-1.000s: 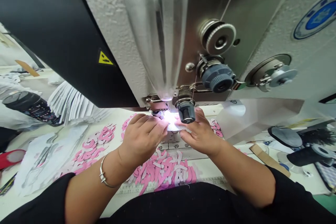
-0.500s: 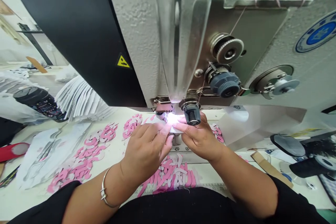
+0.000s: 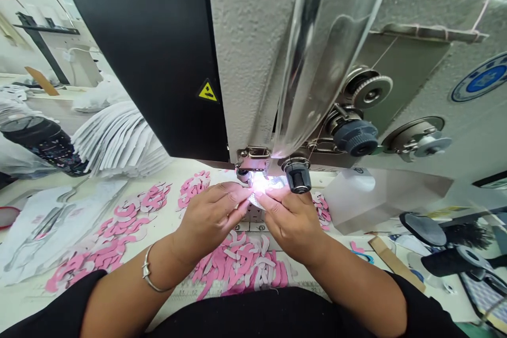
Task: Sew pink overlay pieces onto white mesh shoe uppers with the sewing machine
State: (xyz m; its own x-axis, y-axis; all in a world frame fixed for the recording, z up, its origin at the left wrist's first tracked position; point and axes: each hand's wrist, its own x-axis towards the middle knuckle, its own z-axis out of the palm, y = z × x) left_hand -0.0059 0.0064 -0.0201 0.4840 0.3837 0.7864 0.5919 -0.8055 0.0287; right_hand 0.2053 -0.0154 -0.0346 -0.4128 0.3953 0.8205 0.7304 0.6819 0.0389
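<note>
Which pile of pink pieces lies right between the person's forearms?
The heap of curved pink and white pieces below the left hand and right hand; the largest other cluster lies left of the left forearm.

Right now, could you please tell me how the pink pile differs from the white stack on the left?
The pink-and-white curved pieces lie jumbled, while the white strips fan out in overlapping layers. The curved pieces sit close to the camera, the white strips farther left and away. Both look like thin cut pieces.
</note>
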